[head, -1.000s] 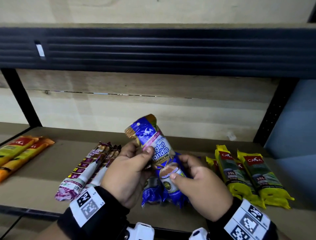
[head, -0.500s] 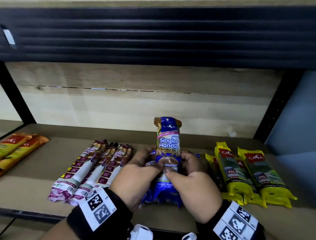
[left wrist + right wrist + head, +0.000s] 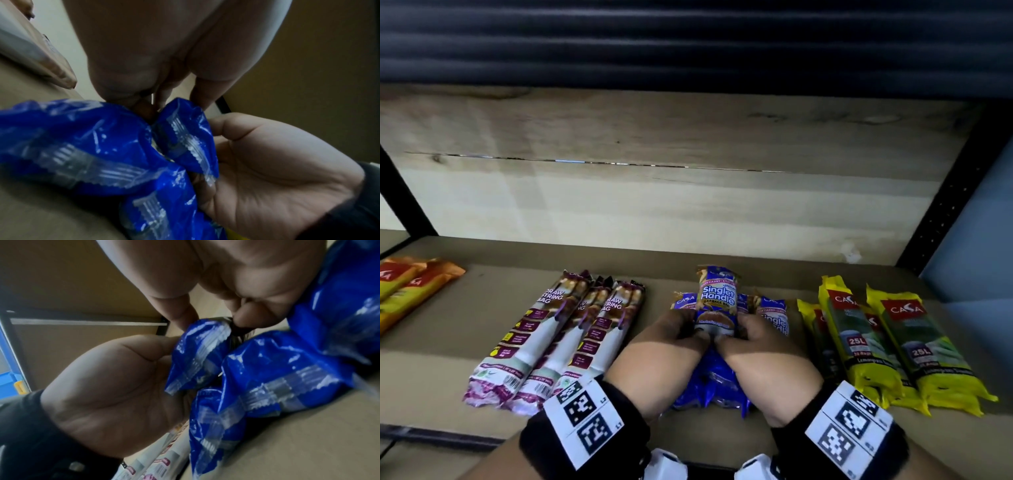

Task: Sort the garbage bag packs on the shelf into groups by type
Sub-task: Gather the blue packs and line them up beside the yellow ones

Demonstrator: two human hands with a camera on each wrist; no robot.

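A blue "Singlet Handle" garbage bag pack [image 3: 717,299] lies on top of other blue packs [image 3: 774,317] in the middle of the shelf. My left hand [image 3: 671,346] and right hand [image 3: 760,346] grip it from either side, thumbs on its lower half. The wrist views show the crimped blue ends of the packs [image 3: 185,134] [image 3: 265,374] between my two palms, with my fingers curled round the top one. Three purple and white "Draw String Bag" packs [image 3: 558,339] lie to the left. Yellow 25L packs [image 3: 893,342] lie to the right.
Orange and red packs [image 3: 410,287] lie at the far left of the wooden shelf [image 3: 448,342]. A dark shelf beam [image 3: 688,44] hangs overhead. Black uprights stand at the left [image 3: 400,202] and right [image 3: 948,192]. A blue bin [image 3: 8,382] shows beyond the shelf.
The blue pack was tilted in my left hand above the pile. It was turned upright, then lowered flat onto the other blue packs, with both hands closing on its sides.
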